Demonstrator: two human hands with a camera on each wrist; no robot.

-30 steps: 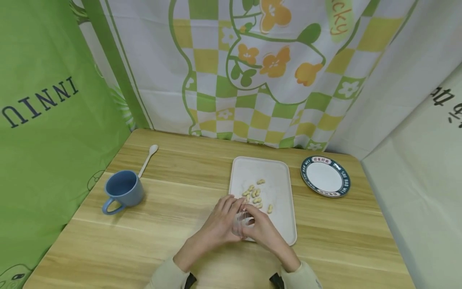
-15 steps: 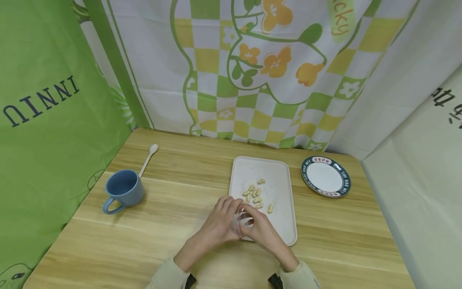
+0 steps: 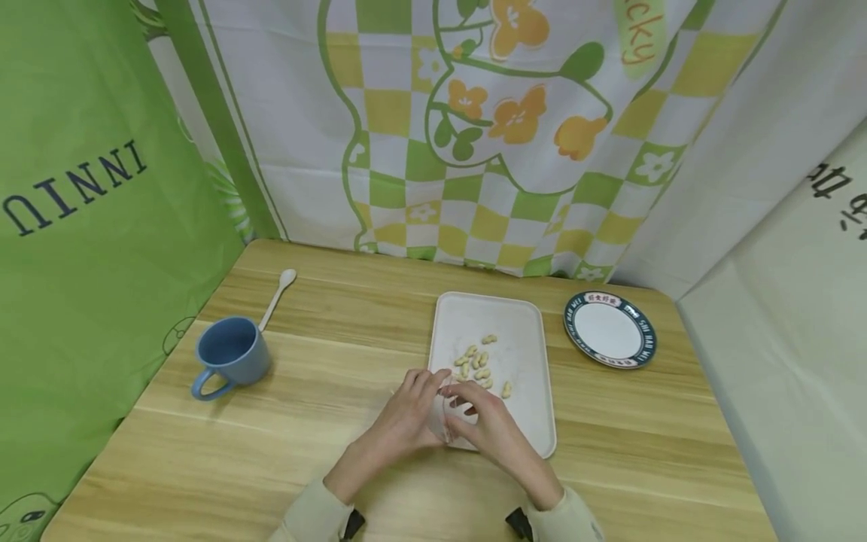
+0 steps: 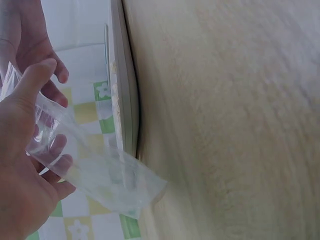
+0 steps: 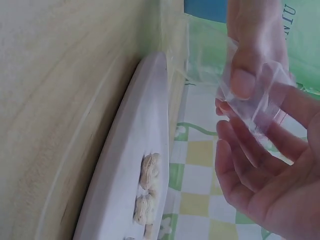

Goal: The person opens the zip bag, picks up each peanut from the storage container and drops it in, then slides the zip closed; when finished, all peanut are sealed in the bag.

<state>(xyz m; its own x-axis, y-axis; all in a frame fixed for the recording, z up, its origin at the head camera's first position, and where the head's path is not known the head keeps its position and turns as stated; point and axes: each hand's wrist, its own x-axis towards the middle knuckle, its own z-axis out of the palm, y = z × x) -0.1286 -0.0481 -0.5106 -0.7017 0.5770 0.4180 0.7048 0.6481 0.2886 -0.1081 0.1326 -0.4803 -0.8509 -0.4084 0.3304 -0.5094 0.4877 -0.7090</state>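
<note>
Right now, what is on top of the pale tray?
Several peanuts lie on the pale tray. From above, the left hand, right hand and clear plastic bag hide part of its near end, so anything there cannot be seen.

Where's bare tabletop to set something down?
Free: tabletop between the blue mug and tray; also right of the tray, nearer than the plate. Crowded: the tray's middle and near end, by peanuts, clear plastic, left hand and right hand.

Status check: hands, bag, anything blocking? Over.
Left hand and right hand holding clear bag. Peanuts loose on tray, none visible in bag. Mug and plate off to sides; nothing seen blocking.
</note>
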